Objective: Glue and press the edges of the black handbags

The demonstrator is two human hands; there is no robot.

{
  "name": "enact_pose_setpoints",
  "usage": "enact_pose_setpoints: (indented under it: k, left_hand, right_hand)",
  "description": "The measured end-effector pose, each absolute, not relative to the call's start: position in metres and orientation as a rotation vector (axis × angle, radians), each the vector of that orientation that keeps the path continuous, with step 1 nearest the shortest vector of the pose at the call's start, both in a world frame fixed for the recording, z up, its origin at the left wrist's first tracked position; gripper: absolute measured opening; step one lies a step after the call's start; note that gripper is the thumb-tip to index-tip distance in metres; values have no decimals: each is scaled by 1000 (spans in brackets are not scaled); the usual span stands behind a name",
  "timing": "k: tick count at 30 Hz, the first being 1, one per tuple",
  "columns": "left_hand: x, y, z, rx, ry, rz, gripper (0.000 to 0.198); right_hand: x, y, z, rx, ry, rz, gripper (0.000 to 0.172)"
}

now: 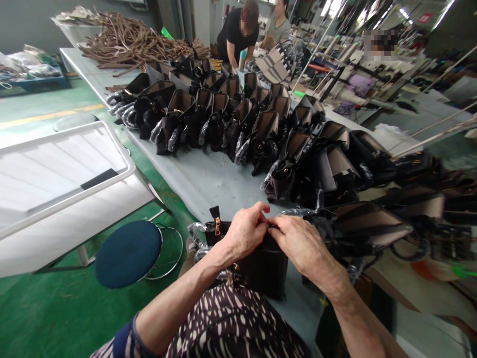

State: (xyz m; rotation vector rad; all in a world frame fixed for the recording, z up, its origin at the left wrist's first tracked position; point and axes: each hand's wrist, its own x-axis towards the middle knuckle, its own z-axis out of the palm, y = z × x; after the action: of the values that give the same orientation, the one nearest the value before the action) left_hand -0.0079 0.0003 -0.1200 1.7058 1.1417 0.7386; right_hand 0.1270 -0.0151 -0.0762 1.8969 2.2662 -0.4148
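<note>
A black handbag [269, 271] stands on the table edge right in front of my body. My left hand [248, 229] is closed on the bag's top edge, thumb and fingers pinched together. Close beside it, my right hand [300, 241] pinches the same edge, and the fingertips of both hands nearly meet. At the bag's left end a gold zipper pull [217, 226] hangs by a black tab. A plastic-wrapped handle [197, 233] loops out on that side. My forearms and hands hide part of the bag's top.
Rows of black handbags with beige linings [266, 124] cover the grey table [208, 181]. Brown strips [122, 42] are heaped at its far end. A blue stool [128, 253] and a white tray [67, 164] stand left. Two people [238, 32] are at the back.
</note>
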Motion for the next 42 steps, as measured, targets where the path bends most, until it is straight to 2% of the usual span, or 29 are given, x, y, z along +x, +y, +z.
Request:
enact_pose_setpoints:
  k: [6, 10, 14, 19, 28, 35, 42]
  left_hand:
    - [-21, 5, -113, 1742, 1090, 740, 28]
    - [-52, 13, -114, 1904, 1269, 627, 25]
    - [-77, 8, -119, 2017, 1405, 411, 36]
    - [-88, -15, -118, 1980, 1506, 342, 51]
    - [-97, -45, -117, 1792, 1695, 240, 50]
    - [-100, -39, -118, 1713, 1538, 484, 30]
    - [-101, -18, -112, 1809, 1415, 314, 24]
  right_hand:
    - [126, -19, -74, 1951, 2297, -483, 22]
    - [129, -23, -74, 1929, 2396, -524, 23]
    - [133, -27, -77, 1984, 2407, -577, 22]
    - [135, -29, -78, 2036, 2386, -562, 22]
    - [147, -32, -85, 2107, 2359, -581, 23]
    - [150, -32, -87, 2086, 2416, -596, 21]
    - [153, -32, -82, 1980, 2463, -753, 22]
